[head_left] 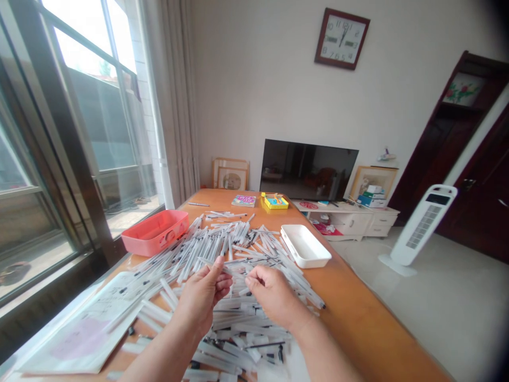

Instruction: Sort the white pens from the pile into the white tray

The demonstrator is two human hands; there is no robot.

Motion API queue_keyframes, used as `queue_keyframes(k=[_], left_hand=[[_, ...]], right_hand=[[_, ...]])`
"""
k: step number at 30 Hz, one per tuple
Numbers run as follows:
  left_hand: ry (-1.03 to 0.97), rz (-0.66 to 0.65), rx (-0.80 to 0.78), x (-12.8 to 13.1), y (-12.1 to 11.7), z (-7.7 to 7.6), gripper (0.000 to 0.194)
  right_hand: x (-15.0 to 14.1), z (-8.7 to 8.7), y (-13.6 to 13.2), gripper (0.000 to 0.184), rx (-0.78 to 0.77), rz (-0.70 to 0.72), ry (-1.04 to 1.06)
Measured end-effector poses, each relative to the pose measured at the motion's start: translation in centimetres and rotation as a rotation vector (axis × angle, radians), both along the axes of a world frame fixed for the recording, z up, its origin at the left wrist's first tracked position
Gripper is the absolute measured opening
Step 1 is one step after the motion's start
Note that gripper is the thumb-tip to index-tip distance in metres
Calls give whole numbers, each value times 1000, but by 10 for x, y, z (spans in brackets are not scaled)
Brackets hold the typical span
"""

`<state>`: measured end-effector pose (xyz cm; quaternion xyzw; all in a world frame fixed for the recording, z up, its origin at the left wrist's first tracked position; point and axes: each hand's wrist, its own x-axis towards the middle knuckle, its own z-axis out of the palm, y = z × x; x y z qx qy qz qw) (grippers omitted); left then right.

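Above a spread of clear pen parts (217, 249), both of my hands are held a little apart. My left hand (202, 292) is closed, its thumb pressed over what looks like a clear pen barrel (204, 261) whose end sticks out past the thumb. My right hand (274, 294) is closed in a pinch, thumb against the index finger; anything between its fingertips is too small or blurred to make out. Clear tubes, caps and small black pieces lie loose below and around both hands.
A red plastic tray (155, 246) stands at the left and a white tray (306, 260) at the right of the wooden table (358, 318). A paper booklet (79, 334) lies near left. Farther back are a pen (198, 204), a book (243, 200) and a yellow box (275, 201).
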<state>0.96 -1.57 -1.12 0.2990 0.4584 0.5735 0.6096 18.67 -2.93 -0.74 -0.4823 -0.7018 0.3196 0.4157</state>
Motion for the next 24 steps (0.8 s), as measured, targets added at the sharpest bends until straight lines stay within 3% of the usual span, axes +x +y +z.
queue_keyframes(k=[5,16,20,24], left_hand=[[-36,-36,-15,0,1,-2,37],[-168,-89,-88,1,3,-4,23],[-139,-82,-38,-2,3,-4,23],[-71,17,69,-9,7,-1,25]], right_hand=[[0,1,-1,23,-109,4,79],[-4,5,-5,18,-196,132,240],[1,7,-6,14,-202,96,184],[15,5,-2,14,-128,-25,13]])
